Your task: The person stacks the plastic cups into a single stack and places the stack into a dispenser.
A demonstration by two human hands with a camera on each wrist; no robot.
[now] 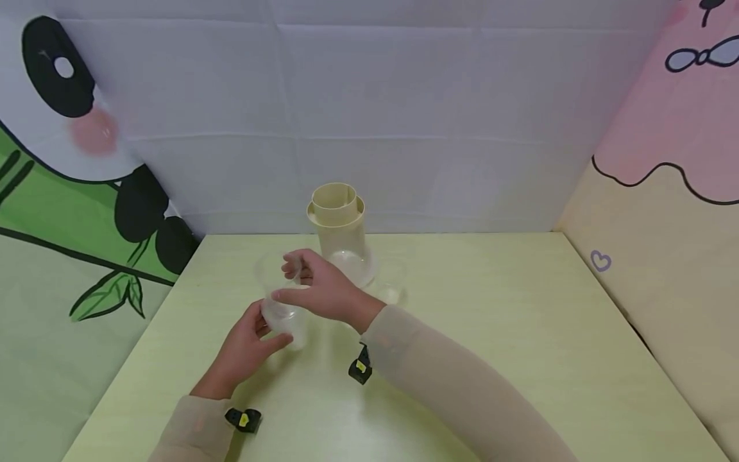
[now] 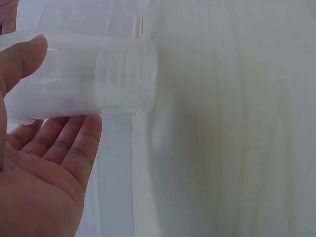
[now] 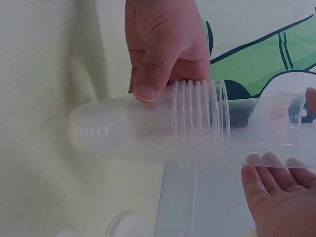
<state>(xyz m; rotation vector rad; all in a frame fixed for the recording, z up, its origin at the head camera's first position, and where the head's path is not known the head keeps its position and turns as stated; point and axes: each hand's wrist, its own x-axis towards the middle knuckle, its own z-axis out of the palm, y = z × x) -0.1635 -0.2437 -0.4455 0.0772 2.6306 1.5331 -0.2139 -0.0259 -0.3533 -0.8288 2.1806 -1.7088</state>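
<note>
In my left hand [image 1: 245,346] is a stack of nested clear plastic cups [image 3: 128,133], held tilted above the table. Several rims lie close together at the stack's upper end in the right wrist view. My right hand [image 1: 326,289] holds one more clear plastic cup [image 3: 271,131] by its upper part, thumb on one side and fingers on the other. That cup's lower end sits inside the stack's mouth, while its wall stands out beyond the rims. The left wrist view shows the bottom of the cup stack [image 2: 123,76] between thumb and fingers.
Behind the hands stands a cream cylinder [image 1: 342,240] with a narrower tube in its top, near the table's back edge. A clear round plastic object [image 1: 389,285] is beside it to the right. A white cloth wall [image 1: 404,128] rises behind the table.
</note>
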